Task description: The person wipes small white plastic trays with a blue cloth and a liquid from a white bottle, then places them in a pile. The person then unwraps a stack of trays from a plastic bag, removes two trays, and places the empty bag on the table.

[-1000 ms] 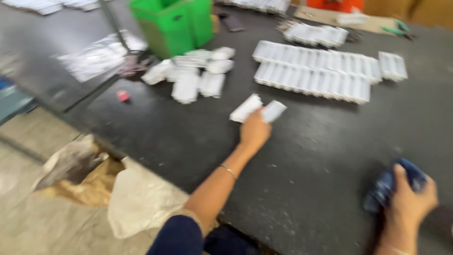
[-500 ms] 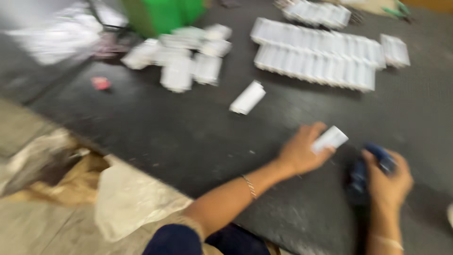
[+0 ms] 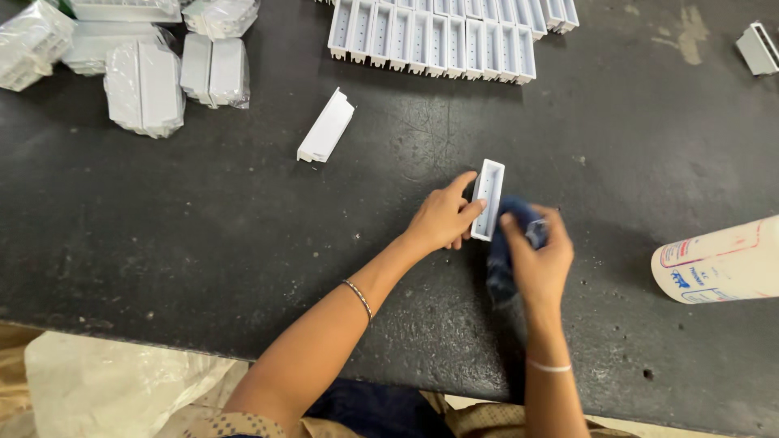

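One small white plastic tray (image 3: 488,199) sits near the middle of the dark table (image 3: 243,243), stood on its long edge with its open, ribbed inside turned toward three o'clock. It is a narrow rectangular shell with thin walls and a row of small holes along the floor. It looks light and stiff, likely smooth enough to slip, and the thin walls would probably flex or crack under a hard squeeze; the safest hold is across the two long sides, near the middle.

That is roughly where the left hand (image 3: 442,217) has it, fingers curled round the back and the thumb on the near edge, closed on the tray. The right hand (image 3: 535,255), at three o'clock from the tray, is bunched around a dark blue cloth (image 3: 507,243), whose front touches the tray's open face.

Out at ten o'clock another white tray (image 3: 326,126) lies alone, face down. At twelve o'clock a row of matching trays (image 3: 434,36) stands side by side, open faces up. Far off at ten o'clock lie several trays wrapped in clear bags (image 3: 146,81). A white cylindrical container (image 3: 718,259) lies on its side at three o'clock, well apart from the hands, and one more white piece (image 3: 759,49) sits at two o'clock by the frame's edge.
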